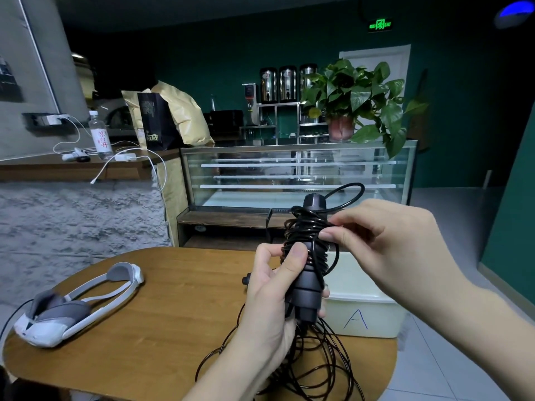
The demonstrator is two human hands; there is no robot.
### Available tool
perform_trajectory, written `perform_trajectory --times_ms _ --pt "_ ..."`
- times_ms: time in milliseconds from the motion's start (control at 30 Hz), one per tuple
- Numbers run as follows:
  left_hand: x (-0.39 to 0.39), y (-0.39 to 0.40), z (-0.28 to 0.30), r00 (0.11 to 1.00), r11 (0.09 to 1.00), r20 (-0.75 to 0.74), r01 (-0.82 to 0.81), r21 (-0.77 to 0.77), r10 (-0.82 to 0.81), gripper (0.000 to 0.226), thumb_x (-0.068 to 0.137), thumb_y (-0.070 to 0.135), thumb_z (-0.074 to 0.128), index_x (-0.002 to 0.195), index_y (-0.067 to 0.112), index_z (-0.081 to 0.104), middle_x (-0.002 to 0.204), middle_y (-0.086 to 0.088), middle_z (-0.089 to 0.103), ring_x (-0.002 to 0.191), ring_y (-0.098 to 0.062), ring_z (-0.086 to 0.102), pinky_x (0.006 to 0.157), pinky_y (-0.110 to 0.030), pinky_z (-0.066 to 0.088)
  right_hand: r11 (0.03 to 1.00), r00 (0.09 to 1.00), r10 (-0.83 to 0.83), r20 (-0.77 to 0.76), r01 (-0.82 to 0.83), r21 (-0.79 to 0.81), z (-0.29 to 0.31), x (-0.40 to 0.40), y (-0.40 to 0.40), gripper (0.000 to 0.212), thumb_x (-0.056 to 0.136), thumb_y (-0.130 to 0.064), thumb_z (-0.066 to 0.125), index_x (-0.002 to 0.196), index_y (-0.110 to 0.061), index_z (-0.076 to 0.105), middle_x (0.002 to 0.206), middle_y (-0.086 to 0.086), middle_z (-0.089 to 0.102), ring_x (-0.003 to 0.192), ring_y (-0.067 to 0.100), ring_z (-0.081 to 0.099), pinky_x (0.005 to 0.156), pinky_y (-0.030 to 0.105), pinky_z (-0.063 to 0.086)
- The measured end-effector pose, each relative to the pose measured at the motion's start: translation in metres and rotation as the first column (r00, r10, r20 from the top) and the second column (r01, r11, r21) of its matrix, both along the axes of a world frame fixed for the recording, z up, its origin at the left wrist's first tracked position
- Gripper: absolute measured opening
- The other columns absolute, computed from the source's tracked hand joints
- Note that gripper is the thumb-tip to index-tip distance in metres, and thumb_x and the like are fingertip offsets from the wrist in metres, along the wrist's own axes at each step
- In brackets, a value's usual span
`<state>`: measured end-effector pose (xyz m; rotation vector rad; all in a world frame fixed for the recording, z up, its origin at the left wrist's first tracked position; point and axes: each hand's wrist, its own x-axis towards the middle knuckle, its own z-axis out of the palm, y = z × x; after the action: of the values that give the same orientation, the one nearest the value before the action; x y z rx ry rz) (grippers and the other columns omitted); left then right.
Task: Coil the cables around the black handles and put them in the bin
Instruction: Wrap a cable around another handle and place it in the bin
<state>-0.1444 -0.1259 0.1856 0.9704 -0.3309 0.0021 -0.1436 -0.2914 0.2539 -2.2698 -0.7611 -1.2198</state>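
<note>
Below both hands, loose cable (318, 357) lies piled on the table (162, 314). The left hand (272, 299) grips the black handle (309, 273) upright, thumb pinning the wound turns. The right hand (385, 241) pinches the cable against the coil. Best keep each turn taut and close beside the previous one. Just beyond the hands, the bin (370, 311) waits.

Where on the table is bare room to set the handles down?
Bare wood lies on the table between the headset and the left hand. Loose cable crowds the near right; the bin borders the right edge.
</note>
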Motion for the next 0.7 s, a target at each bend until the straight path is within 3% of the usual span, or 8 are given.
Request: perform_trajectory --times_ms 167,333,533,700 --pt "-0.003 0.002 0.001 0.999 0.999 -0.028 0.029 -0.034 -0.030 0.034 0.079 0.035 0.080 0.091 0.016 0.054 0.086 -0.021 0.061 0.060 -0.030 0.058 0.045 -0.030 0.046 0.999 0.998 0.040 -0.046 -0.042 -0.030 -0.008 0.003 0.002 0.012 0.092 -0.028 0.067 0.086 -0.021 0.060 0.073 -0.013 0.051 0.068 0.001 0.048 0.063 0.012 0.037" --pt "-0.006 0.004 0.002 0.999 0.999 -0.025 0.044 -0.025 -0.045 0.037 0.074 0.038 0.082 0.090 0.019 0.055 0.085 -0.020 0.061 0.061 -0.031 0.059 0.045 -0.031 0.048 0.994 0.994 0.105 -0.039 -0.107 -0.035 -0.008 0.003 0.000 0.009 0.087 -0.022 0.071 0.088 -0.019 0.063 0.073 -0.011 0.053 0.066 0.008 0.050 0.061 0.016 0.041" --pt "-0.006 0.000 0.003 1.000 0.999 -0.027 0.006 -0.048 -0.007 0.049 0.073 0.040 0.081 0.100 0.014 0.049 0.083 -0.017 0.064 0.059 -0.030 0.061 0.045 -0.031 0.048 0.999 0.997 0.024 0.074 -0.022 -0.031 -0.013 0.003 0.002 0.011 0.089 -0.026 0.067 0.086 -0.016 0.064 0.072 -0.011 0.047 0.065 0.006 0.042 0.059 0.018 0.038" --pt "-0.005 0.000 0.000 1.000 0.998 -0.022 0.015 -0.059 -0.017 0.046 0.074 0.040 0.081 0.097 0.015 0.049 0.083 -0.017 0.061 0.061 -0.030 0.059 0.046 -0.031 0.048 0.993 1.000 -0.010 -0.006 0.010 -0.118 -0.007 0.001 0.004 0.012 0.088 -0.033 0.061 0.087 -0.022 0.055 0.076 -0.014 0.045 0.067 0.007 0.042 0.056 0.029 0.045"
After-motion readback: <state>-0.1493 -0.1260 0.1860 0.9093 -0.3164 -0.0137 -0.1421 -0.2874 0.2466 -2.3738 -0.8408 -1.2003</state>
